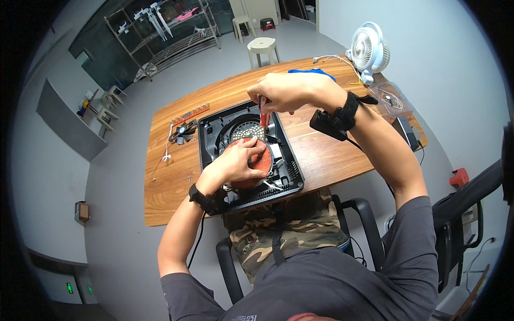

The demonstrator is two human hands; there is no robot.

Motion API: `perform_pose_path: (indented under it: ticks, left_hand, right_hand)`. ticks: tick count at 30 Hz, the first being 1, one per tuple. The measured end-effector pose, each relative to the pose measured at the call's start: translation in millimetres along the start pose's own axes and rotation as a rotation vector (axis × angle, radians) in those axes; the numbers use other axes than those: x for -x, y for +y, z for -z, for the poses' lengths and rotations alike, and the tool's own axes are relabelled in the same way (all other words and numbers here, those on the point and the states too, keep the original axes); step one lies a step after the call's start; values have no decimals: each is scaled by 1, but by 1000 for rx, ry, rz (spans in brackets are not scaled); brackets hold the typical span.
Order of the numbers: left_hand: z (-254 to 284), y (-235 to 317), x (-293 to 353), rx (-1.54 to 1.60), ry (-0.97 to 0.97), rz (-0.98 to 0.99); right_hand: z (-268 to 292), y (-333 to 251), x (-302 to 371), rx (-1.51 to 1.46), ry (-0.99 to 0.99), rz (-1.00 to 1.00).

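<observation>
While L hand (235,162) lies spread on reddish disc (262,161) in black casing (289,184), R hand (284,94) is closed round red-handled tool (264,119).
From L to R: low at far L, green lit sign (69,288), marks too small to read; on wooden table (332,155), small black fan (183,132) w/ orange strip (190,114) just beyond; then casing, disc in its near half, L thumb & fingers apart, half open, if they grip it I cannot tell; pale print (244,318) on dark shirt, unclear; R fingers wrapped tight, tool pointing down near disc's far edge, tip contact cannot tell; white desk fan (364,49) at table's far R corner.
</observation>
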State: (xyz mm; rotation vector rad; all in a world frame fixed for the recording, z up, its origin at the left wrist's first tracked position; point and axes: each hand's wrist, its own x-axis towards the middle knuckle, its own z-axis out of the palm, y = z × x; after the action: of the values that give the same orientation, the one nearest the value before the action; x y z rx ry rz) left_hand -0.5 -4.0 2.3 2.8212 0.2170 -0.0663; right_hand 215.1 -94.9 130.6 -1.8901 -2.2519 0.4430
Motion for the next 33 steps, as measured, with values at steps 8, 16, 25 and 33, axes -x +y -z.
perform_pose_path:
  ticks: [8, 16, 25, 33]
  left_hand:
    - [-4, -5, 1, -6, 17, -7]
    - [-6, -9, 1, -36, 41, -29]
    - [-5, -8, 0, -3, 14, -25]
    - [1, -1, 1, 30, 20, -23]
  right_hand:
    - [-3, -2, -10, 12, -19, -115]
    - [-15, 16, -15, 40, 64, 48]
    - [-12, 19, -5, 31, 96, 48]
    - [14, 4, -3, 130, 173, 121]
